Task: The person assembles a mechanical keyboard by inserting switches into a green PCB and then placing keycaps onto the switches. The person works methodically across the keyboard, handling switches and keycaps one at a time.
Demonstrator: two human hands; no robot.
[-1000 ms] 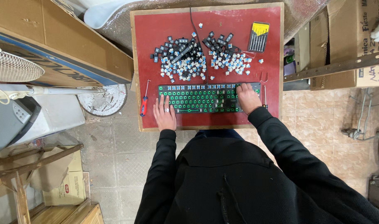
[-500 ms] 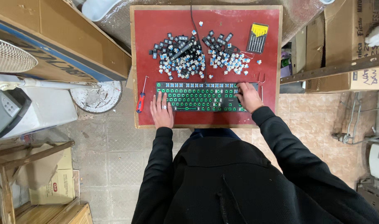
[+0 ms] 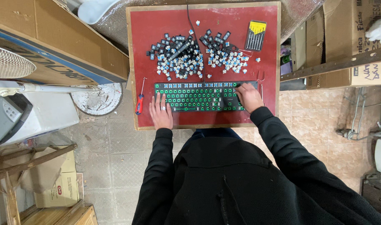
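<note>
One keyboard (image 3: 201, 96) in my view, stripped of its caps, green plate showing, lying across the near part of a red board (image 3: 148, 50) with a wooden rim. One cable (image 3: 190, 25) runs from it toward the far edge. Two loose heaps beyond the keyboard: a left heap of keycaps and switches (image 3: 176, 56), dark caps mixed with pale blue-topped switches, and a right heap (image 3: 223, 54) of the same mix. Too many pieces to count. One red-handled screwdriver (image 3: 139, 102) lies at the board's left edge, just beside the keyboard. One wire puller (image 3: 261, 77) sits off the keyboard's right end.

Containers: one flat black case with a yellow top (image 3: 255, 35) at the far right of the board, holding a row of small drivers; number not readable.

My left hand (image 3: 161, 112) lies flat, fingers spread, palm down on the keyboard's near-left corner and the board, gripping nothing. My right hand (image 3: 248, 96) rests curled on the keyboard's right end, fingertips at the upper right keys; whether it pinches anything I cannot tell.
</note>
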